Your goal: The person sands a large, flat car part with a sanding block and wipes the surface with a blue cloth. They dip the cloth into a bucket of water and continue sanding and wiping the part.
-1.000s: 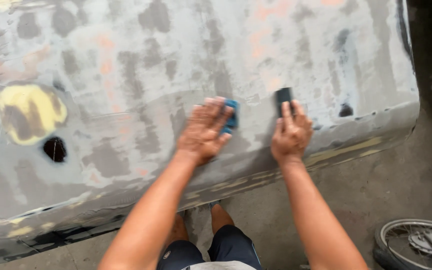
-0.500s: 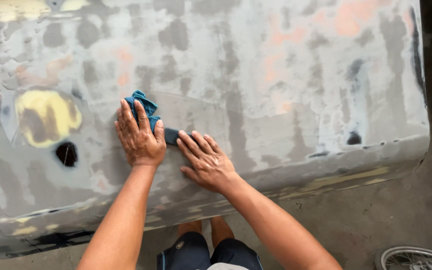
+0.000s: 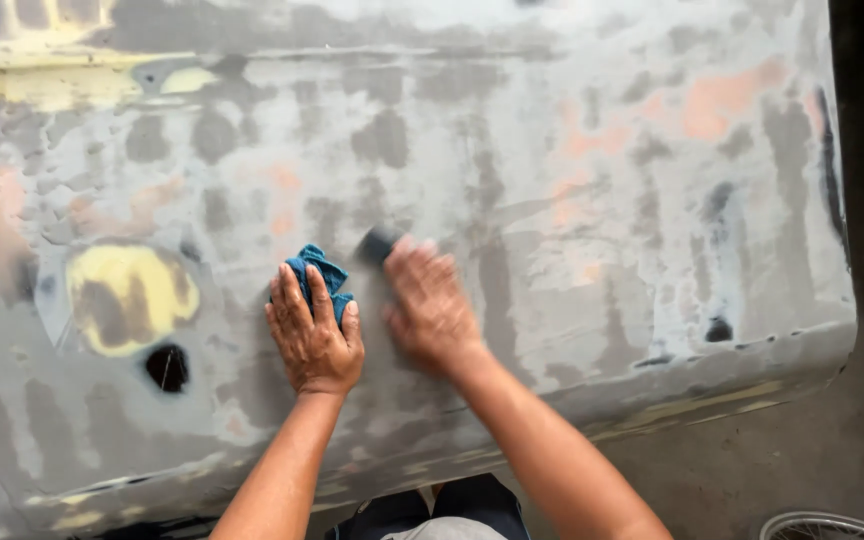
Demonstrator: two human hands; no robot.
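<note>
Head view: left hand (image 3: 314,335) flat, fingers spread, pressing blue cloth (image 3: 317,272) on grey panel (image 3: 572,200); right hand (image 3: 432,305) blurred, closed over dark block (image 3: 378,244).

The car body panel (image 3: 572,200) looks like sanded metal, matt and patchy grey, with dull yellow filler patches (image 3: 127,295) (pinkish primer spots too); the blue cloth (image 3: 314,272) is soft, crumpled fabric; the dark sanding block (image 3: 377,243) looks matt.
</note>
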